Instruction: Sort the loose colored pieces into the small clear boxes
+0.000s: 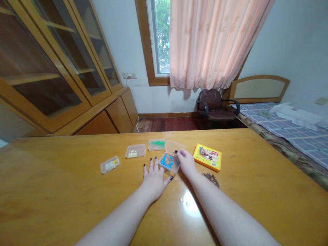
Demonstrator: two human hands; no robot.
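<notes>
A small clear plastic box (169, 162) with loose blue pieces in it lies on the table in front of me. My right hand (186, 163) is closed at its right side, one dark-nailed finger at the far right corner and the other fingers mostly hidden. My left hand (153, 182) lies open, fingers spread, palm down, just left of the box's near edge. Behind the box is a clear lid (175, 146), partly covered by my right hand. Beyond my left fingers stand a box of green pieces (157, 144) and a box of cream pieces (135, 151).
Farther left sits a small clear case (110, 164) with white and yellow contents. A yellow printed box (207, 157) lies right of my right hand, with a pile of brown pieces (211, 180) by my forearm. An armchair (214, 106) stands beyond the wooden table (64, 191).
</notes>
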